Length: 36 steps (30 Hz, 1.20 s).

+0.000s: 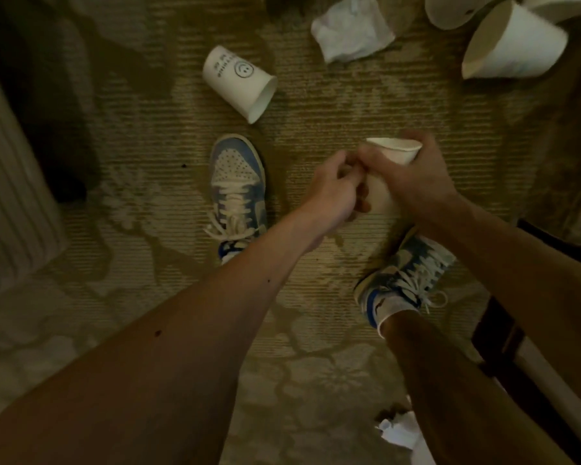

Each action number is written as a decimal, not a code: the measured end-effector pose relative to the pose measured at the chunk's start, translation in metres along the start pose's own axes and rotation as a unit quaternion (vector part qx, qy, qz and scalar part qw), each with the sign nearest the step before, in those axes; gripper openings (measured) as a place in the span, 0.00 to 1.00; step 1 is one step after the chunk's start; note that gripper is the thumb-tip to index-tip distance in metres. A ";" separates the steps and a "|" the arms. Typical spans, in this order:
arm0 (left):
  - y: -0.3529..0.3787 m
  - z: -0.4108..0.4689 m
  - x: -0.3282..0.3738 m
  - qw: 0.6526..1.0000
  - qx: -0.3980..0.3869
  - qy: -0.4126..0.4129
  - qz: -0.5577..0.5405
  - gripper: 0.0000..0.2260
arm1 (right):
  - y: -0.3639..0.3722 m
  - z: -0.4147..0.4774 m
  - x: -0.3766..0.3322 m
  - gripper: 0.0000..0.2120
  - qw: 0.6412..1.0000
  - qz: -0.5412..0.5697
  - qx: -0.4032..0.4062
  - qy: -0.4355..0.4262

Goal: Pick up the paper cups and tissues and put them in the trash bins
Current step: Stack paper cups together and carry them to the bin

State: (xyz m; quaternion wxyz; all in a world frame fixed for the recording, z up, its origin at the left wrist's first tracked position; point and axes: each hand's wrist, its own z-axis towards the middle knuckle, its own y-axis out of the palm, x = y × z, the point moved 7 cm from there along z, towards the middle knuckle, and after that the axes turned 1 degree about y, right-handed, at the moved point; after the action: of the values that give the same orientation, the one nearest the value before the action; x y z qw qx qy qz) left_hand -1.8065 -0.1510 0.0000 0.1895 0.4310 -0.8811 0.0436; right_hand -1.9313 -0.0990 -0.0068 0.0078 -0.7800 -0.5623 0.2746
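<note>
The right hand (413,182) holds a plain white paper cup (391,152) up in the air, above the patterned brown carpet floor (332,105). Its grip is wrapped round the cup, and the cup's open top points away from the person. I think it holds the cup this way so it can carry it along, and maybe so other cups can go inside it.

The left hand (332,189) is right beside it, with its fingers curled in against the cup's side. I cannot tell if that grip pinches the cup or only touches it. It may be helping to keep the cup steady.

More rubbish lies on the floor. A white paper cup with a smiley face (240,82) lies on its side just past the blue and white left shoe (237,186). A crumpled white tissue (349,31) lies farther off. Next to it, three more white paper cups (517,45) lie tipped over in a bunch. A crumpled white tissue scrap (399,431) sits down by the person's right leg.

No trash bin shows here, so the held cup is not thrown away yet. Lots is left to pick up.
</note>
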 end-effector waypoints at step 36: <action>-0.208 0.061 0.042 0.975 0.219 0.036 -0.024 0.21 | 0.148 0.102 -0.228 0.36 0.835 -0.484 -0.086 -0.249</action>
State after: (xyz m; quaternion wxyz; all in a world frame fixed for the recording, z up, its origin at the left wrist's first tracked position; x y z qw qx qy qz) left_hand -1.6870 -0.3268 -0.0585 0.1231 0.4813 -0.8323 0.2460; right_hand -1.8965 -0.3846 -0.0451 -0.0674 -0.3114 -0.8721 0.3714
